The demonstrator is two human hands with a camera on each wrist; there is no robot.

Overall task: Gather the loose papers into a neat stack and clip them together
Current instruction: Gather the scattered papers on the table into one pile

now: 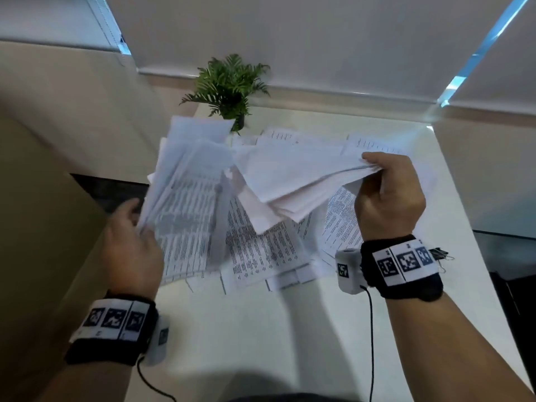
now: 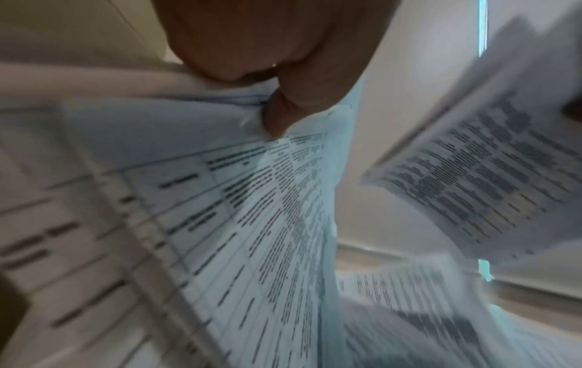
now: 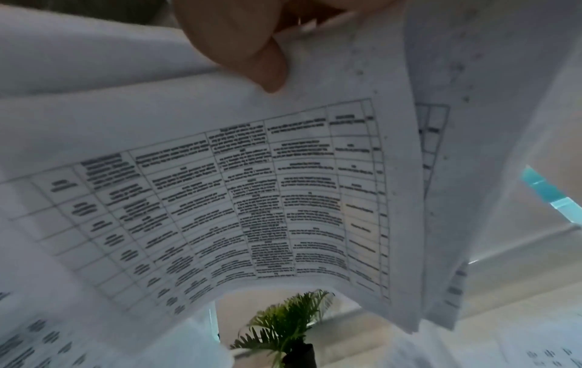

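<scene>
Printed sheets lie scattered on the white table (image 1: 261, 329). My left hand (image 1: 136, 245) grips a bundle of printed papers (image 1: 185, 198) by its left edge, lifted off the table and blurred. In the left wrist view the thumb (image 2: 280, 117) presses on that bundle (image 2: 220, 224). My right hand (image 1: 385, 195) pinches a second bundle of sheets (image 1: 290, 172) by its right edge, held above the table. The right wrist view shows its thumb (image 3: 255, 57) on a sheet with a table grid (image 3: 252, 211). More loose papers (image 1: 261, 250) stay flat beneath both bundles.
A small potted fern (image 1: 229, 88) stands at the table's far edge, also in the right wrist view as a fern (image 3: 283, 328). Dark binder clips (image 1: 441, 253) lie at the table's right side behind my right wrist. Window blinds (image 1: 319, 39) hang beyond.
</scene>
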